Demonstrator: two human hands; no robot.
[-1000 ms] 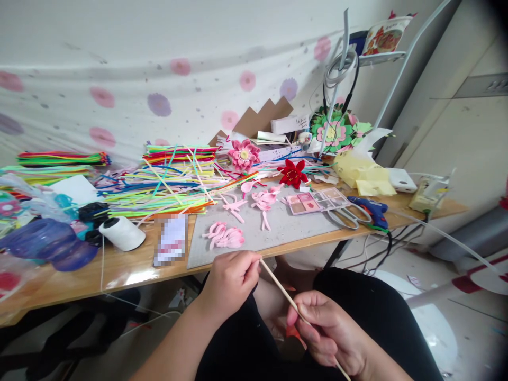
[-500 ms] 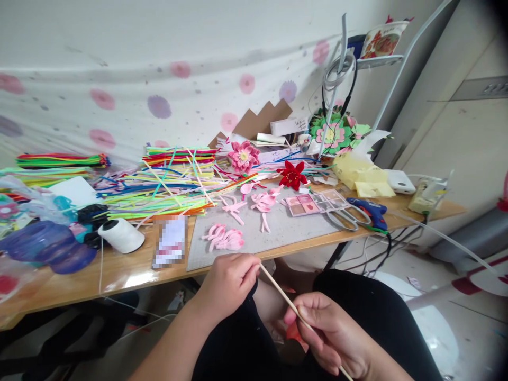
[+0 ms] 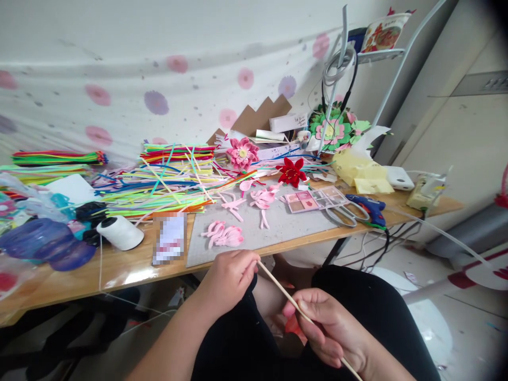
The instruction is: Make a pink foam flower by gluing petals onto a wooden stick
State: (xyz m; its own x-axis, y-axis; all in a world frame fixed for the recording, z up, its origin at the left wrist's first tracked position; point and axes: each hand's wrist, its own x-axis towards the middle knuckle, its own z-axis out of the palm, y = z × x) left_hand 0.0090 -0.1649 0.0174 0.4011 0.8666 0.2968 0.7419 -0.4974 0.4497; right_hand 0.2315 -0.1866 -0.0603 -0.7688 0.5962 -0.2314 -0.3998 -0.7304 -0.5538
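Observation:
A thin pale wooden stick point(image 3: 277, 282) slants across my lap. My left hand point(image 3: 231, 276) pinches its upper end between thumb and fingers, hiding the tip. Lower down, my right hand point(image 3: 326, 324) holds the stick between thumb and fingers, and the lower end runs past the palm out of view. Just beyond my left hand, a cluster of pink fuzzy petals point(image 3: 225, 234) lies on a grey cutting mat point(image 3: 202, 254). More pink petal pieces point(image 3: 264, 200) and a single rounded petal point(image 3: 246, 185) rest farther back on the mat.
Bundles of coloured pipe cleaners point(image 3: 159, 185) cover the back left. A white thread cone point(image 3: 120, 233) stands near the front. To the right are scissors point(image 3: 345, 218), an eyeshadow palette point(image 3: 316, 199) and a blue glue gun point(image 3: 369, 208) with hanging cables. A red flower point(image 3: 291, 172) lies behind.
The view has shifted slightly. Both hands keep their hold on the stick, almost in the same pose.

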